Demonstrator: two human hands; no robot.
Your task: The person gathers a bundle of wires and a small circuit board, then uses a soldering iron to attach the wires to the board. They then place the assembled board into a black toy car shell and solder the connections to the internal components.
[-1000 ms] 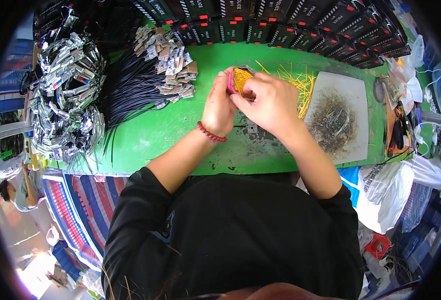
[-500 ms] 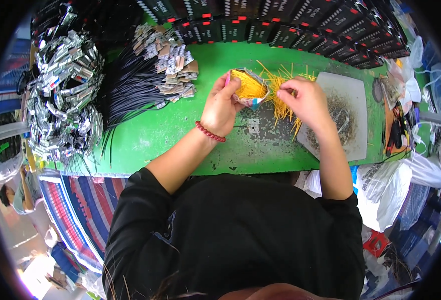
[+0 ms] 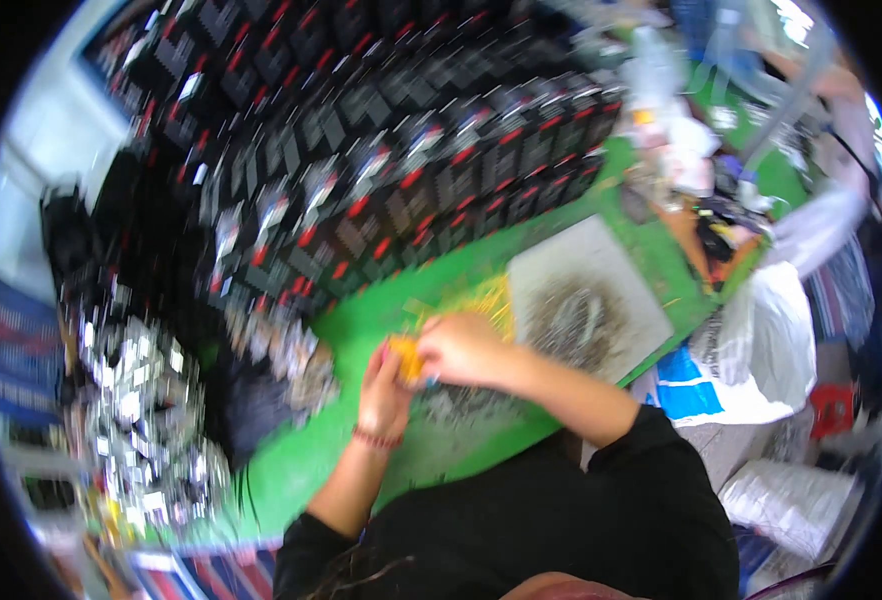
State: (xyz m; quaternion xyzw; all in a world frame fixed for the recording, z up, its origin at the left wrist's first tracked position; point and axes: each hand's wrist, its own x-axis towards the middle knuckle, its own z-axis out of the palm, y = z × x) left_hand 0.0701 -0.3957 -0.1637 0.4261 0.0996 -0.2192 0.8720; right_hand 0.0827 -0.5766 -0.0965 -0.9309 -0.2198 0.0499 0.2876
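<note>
My left hand (image 3: 385, 395), with a red bead bracelet at its wrist, is closed around a small cup-like holder packed with thin yellow strips (image 3: 404, 352). Against the right side of this holder, my right hand (image 3: 461, 348) has its fingers drawn together. Motion blur and the hand itself hide what its fingertips grip. More loose yellow strips (image 3: 491, 305) lie heaped on the green table (image 3: 361, 345) just beyond my right hand.
A dirty pale board (image 3: 616, 290) lies to the right. Rows of black boxes (image 3: 361, 235) with red marks fill the back. Silvery metal parts (image 3: 146, 430) and black cables (image 3: 256, 390) are piled at the left. White plastic bags (image 3: 761, 350) are at the right edge.
The view has swung and tilted, bringing more of the black boxes into sight. My right hand has come from the loose yellow strips to the holder in my left hand.
</note>
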